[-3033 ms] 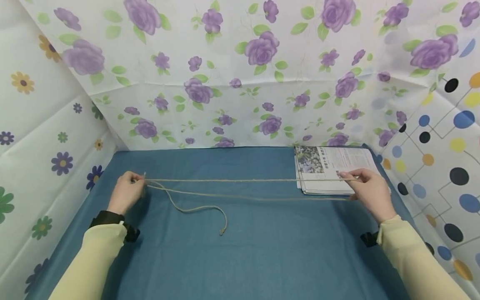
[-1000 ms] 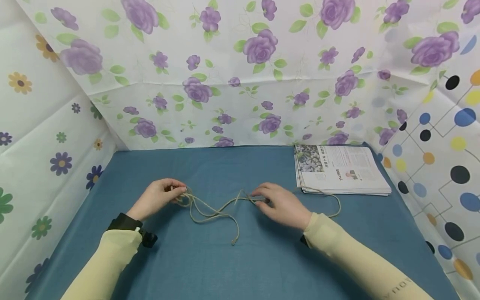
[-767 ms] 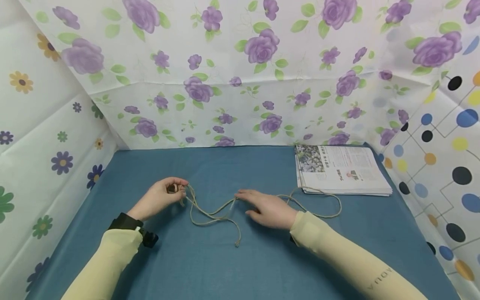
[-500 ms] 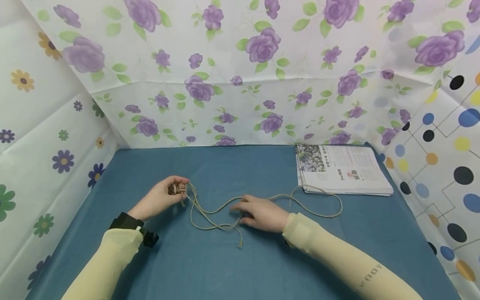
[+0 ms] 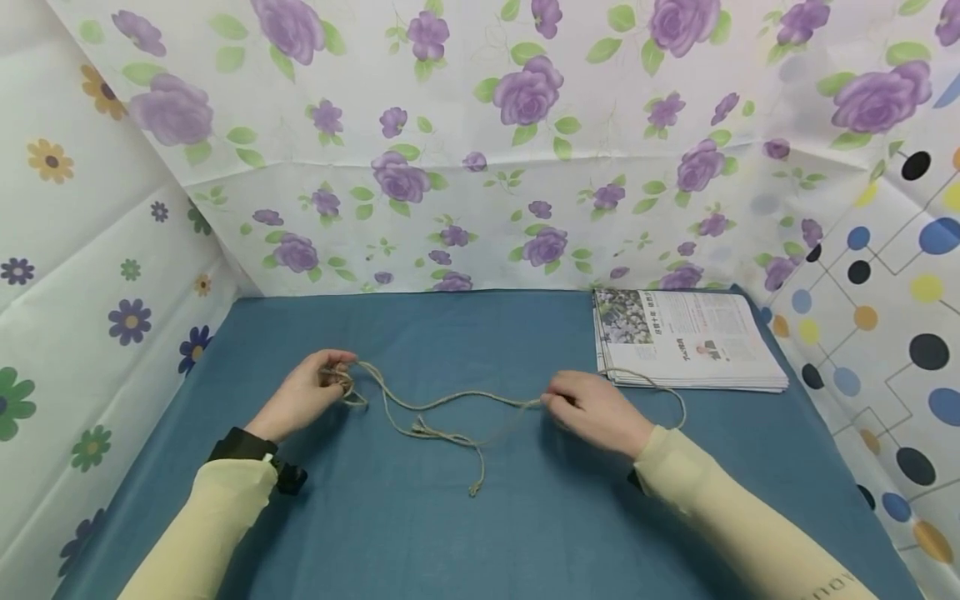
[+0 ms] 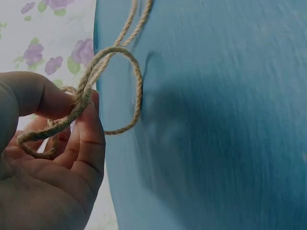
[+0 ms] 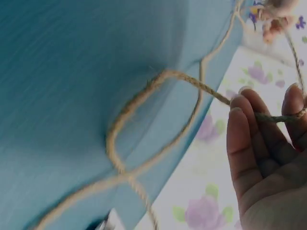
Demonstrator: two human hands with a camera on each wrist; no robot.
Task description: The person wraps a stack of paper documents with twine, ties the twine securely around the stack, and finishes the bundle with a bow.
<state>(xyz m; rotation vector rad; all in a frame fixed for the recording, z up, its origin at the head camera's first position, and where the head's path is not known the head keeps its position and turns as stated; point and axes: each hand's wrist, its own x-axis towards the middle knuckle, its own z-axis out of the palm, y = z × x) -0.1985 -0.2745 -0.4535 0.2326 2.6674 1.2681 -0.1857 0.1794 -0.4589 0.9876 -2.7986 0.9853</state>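
Observation:
A thin jute rope [image 5: 474, 393] runs loosely between the two hands across the blue cloth. My left hand [image 5: 296, 396] pinches a few small coils of it; in the left wrist view the rope [image 6: 139, 86] passes between thumb and fingers, and one loop hangs free. My right hand [image 5: 596, 412], with fingers curled, holds another stretch; in the right wrist view the rope [image 7: 112, 136] makes a large loop and goes through the fingers. Between the hands lie a knotted end [image 5: 474, 490] and a short frayed part [image 5: 422, 427]. Further rope trails right behind my right hand.
A stack of folded newspapers [image 5: 697, 342] lies at the back right, with a rope curve touching its front edge. Blue cloth [image 5: 450, 542] covers the table. Flower-patterned sheets [image 5: 465, 208] rise behind and at the left, a dotted one at the right.
From far apart with taut strands, my hands came closer, the left gathering coils. The right hand reached left along the rope, then drew back right holding it. The frayed part came into view.

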